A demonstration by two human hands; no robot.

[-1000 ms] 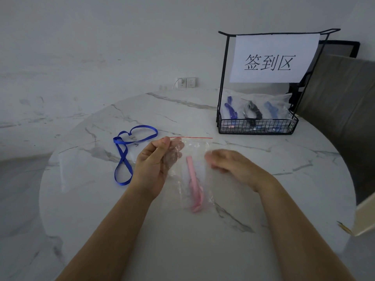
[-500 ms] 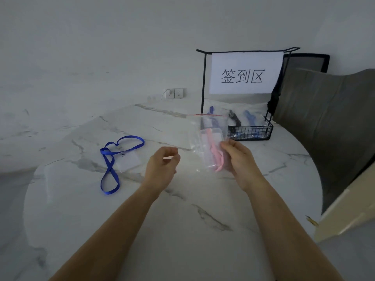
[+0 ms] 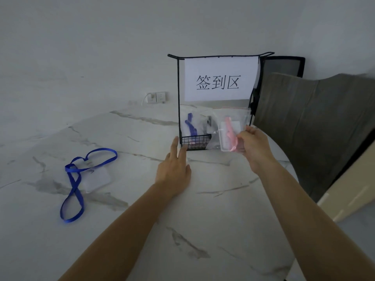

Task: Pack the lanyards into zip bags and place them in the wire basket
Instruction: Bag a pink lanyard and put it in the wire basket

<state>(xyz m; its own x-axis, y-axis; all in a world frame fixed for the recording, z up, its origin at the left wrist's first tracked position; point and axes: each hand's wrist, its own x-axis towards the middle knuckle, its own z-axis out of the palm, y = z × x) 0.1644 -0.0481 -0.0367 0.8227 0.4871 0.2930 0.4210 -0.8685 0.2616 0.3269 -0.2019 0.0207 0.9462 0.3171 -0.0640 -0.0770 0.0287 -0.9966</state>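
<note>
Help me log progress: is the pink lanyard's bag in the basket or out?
Out. The right hand holds the bag in front of the basket, covering its wire front on that side.

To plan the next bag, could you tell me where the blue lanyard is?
Head view: the blue lanyard lies on the table, left of the left hand, beside a clear card holder.

Right hand [image 3: 253, 148] holds zip bag [image 3: 231, 128] before wire basket [image 3: 195, 141].

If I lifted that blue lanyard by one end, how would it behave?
Probably floppy: the lanyard lies flat in twisted loops, so it should dangle. Likely light, being thin ribbon. The clear sleeve beside it, if attached, might swing.
</note>
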